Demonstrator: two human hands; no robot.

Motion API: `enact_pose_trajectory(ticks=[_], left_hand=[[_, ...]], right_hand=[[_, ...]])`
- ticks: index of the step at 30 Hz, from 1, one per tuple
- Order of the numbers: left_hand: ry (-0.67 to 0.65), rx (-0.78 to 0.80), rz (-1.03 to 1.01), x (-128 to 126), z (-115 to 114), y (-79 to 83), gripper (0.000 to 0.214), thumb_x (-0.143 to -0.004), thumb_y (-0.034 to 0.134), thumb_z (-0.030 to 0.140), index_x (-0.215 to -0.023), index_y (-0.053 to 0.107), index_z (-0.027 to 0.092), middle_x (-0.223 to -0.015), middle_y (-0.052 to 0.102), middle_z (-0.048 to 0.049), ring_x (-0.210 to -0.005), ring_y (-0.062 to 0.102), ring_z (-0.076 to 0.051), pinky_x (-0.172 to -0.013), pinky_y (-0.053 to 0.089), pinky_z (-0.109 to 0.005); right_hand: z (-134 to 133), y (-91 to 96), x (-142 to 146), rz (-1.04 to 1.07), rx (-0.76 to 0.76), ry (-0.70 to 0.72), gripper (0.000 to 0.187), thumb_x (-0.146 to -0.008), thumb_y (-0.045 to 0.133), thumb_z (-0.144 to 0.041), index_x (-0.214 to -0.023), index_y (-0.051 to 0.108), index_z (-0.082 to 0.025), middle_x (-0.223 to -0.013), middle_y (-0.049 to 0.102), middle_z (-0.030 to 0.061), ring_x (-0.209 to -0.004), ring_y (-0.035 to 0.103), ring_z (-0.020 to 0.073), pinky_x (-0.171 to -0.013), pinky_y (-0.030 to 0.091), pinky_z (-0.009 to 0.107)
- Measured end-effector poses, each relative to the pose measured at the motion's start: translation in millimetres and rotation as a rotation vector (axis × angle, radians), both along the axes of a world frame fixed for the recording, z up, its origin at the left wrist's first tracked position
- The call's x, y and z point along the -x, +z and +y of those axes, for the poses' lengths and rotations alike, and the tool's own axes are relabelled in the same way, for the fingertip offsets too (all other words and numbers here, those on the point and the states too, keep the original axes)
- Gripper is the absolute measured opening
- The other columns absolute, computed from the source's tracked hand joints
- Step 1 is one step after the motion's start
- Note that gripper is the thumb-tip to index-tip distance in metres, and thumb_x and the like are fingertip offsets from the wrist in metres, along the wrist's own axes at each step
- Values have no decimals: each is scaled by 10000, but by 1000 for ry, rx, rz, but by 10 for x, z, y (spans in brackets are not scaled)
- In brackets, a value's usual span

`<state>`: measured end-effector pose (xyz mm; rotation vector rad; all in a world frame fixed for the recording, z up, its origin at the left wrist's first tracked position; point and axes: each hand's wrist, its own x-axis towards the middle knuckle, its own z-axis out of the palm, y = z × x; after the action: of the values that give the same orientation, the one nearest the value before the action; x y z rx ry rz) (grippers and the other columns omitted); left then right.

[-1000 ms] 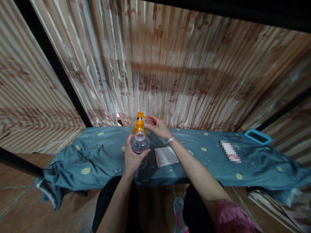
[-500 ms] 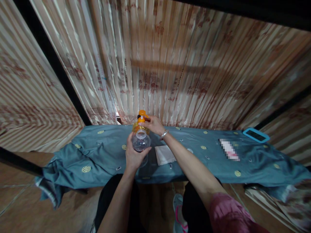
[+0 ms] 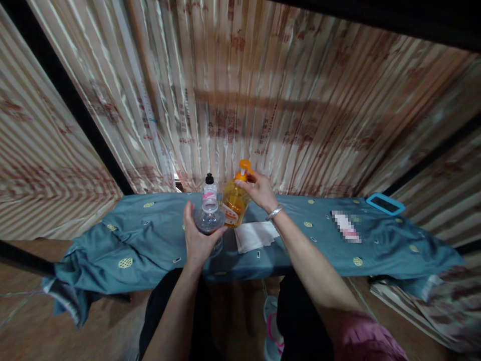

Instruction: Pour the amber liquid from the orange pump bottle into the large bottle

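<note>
Holding both arms (image 3: 302, 258) out over the teal cloth (image 3: 150, 230), we wrap our left hand (image 3: 198, 243) around the clear bottle (image 3: 209, 220); our right hand (image 3: 260, 191) grips the tilted pump bottle (image 3: 233, 203) just beside it.

Beyond and left of a folded white cloth (image 3: 250, 238), a clear round bottle (image 3: 209, 220) is clasped by the left hand (image 3: 198, 240). Behind the cloth, a yellow pump bottle (image 3: 233, 203), tilted with its top to the right, is held near the neck by the fingers of the right hand (image 3: 262, 191). Farther beyond the cloth, to its left, a black-capped bottle (image 3: 209, 189) is partly hidden. The teal-draped bench (image 3: 150, 265) is seen around the cloth.
</note>
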<state>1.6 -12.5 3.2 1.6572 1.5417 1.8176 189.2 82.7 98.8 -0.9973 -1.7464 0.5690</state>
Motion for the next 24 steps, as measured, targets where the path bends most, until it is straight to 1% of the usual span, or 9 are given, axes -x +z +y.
enact_pose_trajectory(ticks=[2,4,6,8,11,14,16,20,24], left_hand=[[46,-80,89,7,-77,117,1129,-636,881,369,-1518,199,192,-1602,228,-215,-1489,236,-404,-1191,299,-589],[89,-208,204,-15,-183,267,1156,-634,890,363,-1531,175,213,-1634,150,-195,-1511,145,-421,-1221,201,-632],[78,-316,274,-93,-292,397,1130,-672,870,329,-1540,148,285,-1647,140,-144,-1519,148,-390,-1225,210,-624],[-10,-347,308,-233,-369,452,1022,-730,828,320,-1529,190,314,-1636,197,-123,-1505,225,-359,-1208,284,-589],[-179,-260,304,-505,-368,358,826,-825,733,335,-1505,266,286,-1575,342,-134,-1453,358,-321,-1159,377,-541],[-293,-124,208,-735,-218,167,878,-817,728,347,-1524,212,276,-1583,332,-154,-1469,334,-321,-1179,338,-537],[-318,-48,134,-832,-72,80,965,-769,767,340,-1532,181,271,-1604,286,-160,-1492,283,-326,-1205,286,-537],[-316,80,-27,-925,207,78,1048,-670,829,331,-1516,219,225,-1609,258,-182,-1499,253,-346,-1221,235,-536],[-395,196,-166,-961,383,87,1004,-624,851,334,-1464,311,231,-1518,412,-176,-1387,443,-343,-1145,369,-521]], right_hand=[[-57,-21,-109,2,5,-20,336,-798,682,-442,-952,659,-144,-911,719,64,-829,662,189,-836,512,380],[-118,-55,-199,4,10,-39,342,-797,674,-455,-951,658,-151,-914,720,64,-830,665,192,-823,514,379],[-176,-99,-267,-2,11,-52,370,-799,668,-496,-948,659,-158,-915,724,62,-831,672,199,-821,515,387],[-227,-151,-313,-20,9,-64,413,-796,666,-553,-927,664,-161,-896,727,61,-824,676,209,-836,513,408],[-277,-241,-359,-41,13,-68,436,-800,665,-586,-927,674,-169,-893,735,64,-841,683,222,-865,512,429],[-296,-306,-405,-51,32,-36,415,-820,662,-568,-980,680,-185,-949,748,69,-887,689,222,-884,513,429],[-297,-313,-446,-62,48,9,417,-833,657,-552,-1034,684,-187,-1007,751,75,-921,688,226,-897,506,429],[-290,-269,-538,-75,88,126,412,-837,659,-532,-1052,699,-182,-1003,755,64,-930,685,227,-879,506,409],[-274,-284,-563,-16,128,181,353,-821,675,-521,-957,697,-196,-946,754,42,-908,694,203,-852,521,377]])
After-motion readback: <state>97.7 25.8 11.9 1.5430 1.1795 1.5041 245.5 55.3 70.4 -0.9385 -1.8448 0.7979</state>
